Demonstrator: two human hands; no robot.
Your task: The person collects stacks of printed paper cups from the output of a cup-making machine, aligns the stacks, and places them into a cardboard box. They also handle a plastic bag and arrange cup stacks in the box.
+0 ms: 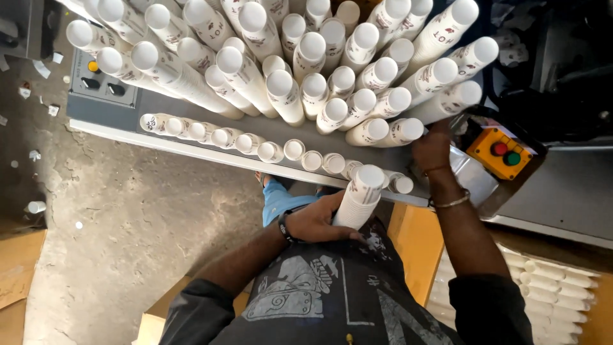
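Observation:
My left hand point(314, 220) grips a stack of white paper cups point(361, 195) held upright against my body. My right hand point(432, 148) reaches up to the lower right of a big cluster of tall white cup stacks point(306, 57) standing on a grey machine table point(159, 105), touching one stack point(399, 132) there. A row of short cup stacks point(255, 144) lines the table's front edge. Whether the right hand holds a stack is hidden by the cups.
A grey control panel with knobs point(102, 80) sits at the table's left end. An orange box with a red and a green button point(501, 153) is at the right. Cup stacks lie in a carton point(555, 287) at the lower right. Concrete floor point(128, 211) with scraps lies below.

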